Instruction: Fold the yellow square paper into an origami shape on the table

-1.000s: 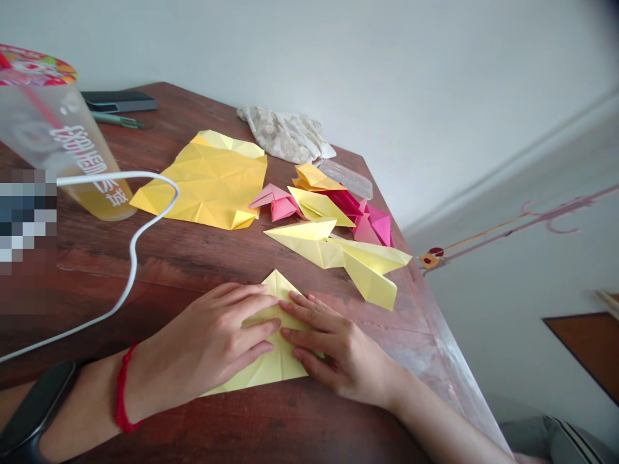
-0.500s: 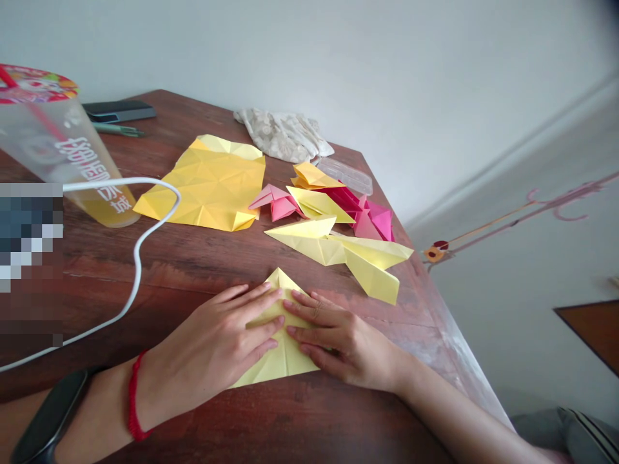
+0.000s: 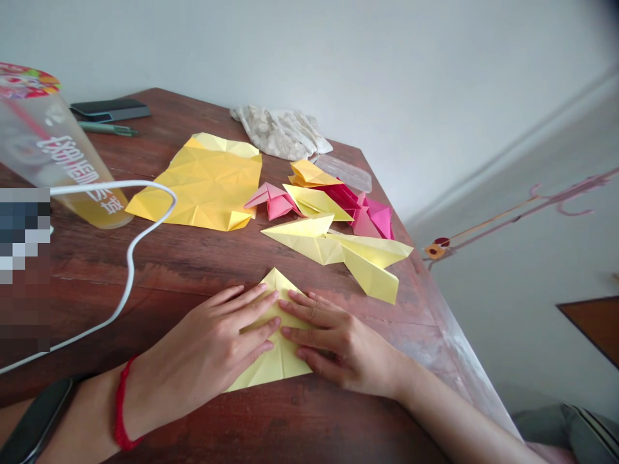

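On yellow paper (image 3: 279, 362), both hands (image 3: 210, 345) (image 3: 345, 345) outspread

Left hand (image 3: 206, 348) and right hand (image 3: 341, 341) angle inward, face-down — fingers (image 3: 258, 307) extended (slightly spread).

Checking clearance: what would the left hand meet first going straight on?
Most likely the right hand: its fingertips lie just ahead of the left hand on the pale yellow paper; any touching is unclear.

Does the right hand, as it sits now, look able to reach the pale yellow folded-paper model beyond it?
Probably yes: the pale yellow folded-paper model lies just beyond the right hand, with wooden tabletop between and nothing visibly blocking, though that hand would first have to leave the creased sheet.
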`<state>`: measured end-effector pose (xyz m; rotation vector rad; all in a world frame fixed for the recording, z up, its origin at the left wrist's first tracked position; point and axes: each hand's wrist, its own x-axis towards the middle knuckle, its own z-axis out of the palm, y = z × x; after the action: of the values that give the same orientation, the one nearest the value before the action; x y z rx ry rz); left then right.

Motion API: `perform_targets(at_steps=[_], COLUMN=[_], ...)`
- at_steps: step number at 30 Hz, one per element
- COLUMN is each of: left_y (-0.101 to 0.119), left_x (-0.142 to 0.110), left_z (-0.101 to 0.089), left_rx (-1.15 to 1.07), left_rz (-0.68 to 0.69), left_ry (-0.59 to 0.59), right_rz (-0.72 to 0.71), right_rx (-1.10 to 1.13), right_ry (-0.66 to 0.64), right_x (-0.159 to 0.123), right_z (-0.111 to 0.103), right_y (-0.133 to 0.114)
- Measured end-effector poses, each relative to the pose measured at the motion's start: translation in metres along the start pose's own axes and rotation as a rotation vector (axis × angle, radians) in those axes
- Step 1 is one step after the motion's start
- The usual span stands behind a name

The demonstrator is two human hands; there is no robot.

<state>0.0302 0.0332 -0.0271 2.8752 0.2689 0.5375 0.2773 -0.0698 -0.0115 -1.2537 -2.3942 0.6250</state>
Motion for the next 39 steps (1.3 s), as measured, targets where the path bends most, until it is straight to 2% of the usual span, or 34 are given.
perform_targets(at_steps=[3,9,15,17,21,24,32,39], left_y=[0.0,0.003,0.004,0.005,0.006,0.006,0.012,0.014], left_x=[-0.002,0.0,0.004,0.003,0.002,0.002,0.002,-0.001], left_z=[0.001,0.003,0.001,0.001,0.003,0.005,0.005,0.003], left_rx=[0.014,0.033,0.009,-0.008,-0.032,-0.026,-0.007,-0.017], left_rz=[0.016,-0.008,-0.037,-0.049,-0.053,-0.063,-0.042,-0.033], left_ry=[-0.032,0.001,0.029,0.033,0.043,0.053,0.051,0.044], right_rz=[0.015,0.064,0.117,0.126,0.127,0.128,0.129,0.204], right_rx=[0.007,0.055,0.073,0.007,-0.071,-0.11,-0.184,-0.15], right_ry=[0.002,0.015,0.23,0.198,0.056,0.02,0.068,0.077], right_x=[0.001,0.0,0.0,0.004,0.016,0.023,0.037,0.043], right_z=[0.0,-0.002,-0.005,-0.005,-0.005,-0.004,-0.005,-0.005], right_y=[-0.001,-0.006,-0.003,-0.001,0.001,0.002,0.005,0.009])
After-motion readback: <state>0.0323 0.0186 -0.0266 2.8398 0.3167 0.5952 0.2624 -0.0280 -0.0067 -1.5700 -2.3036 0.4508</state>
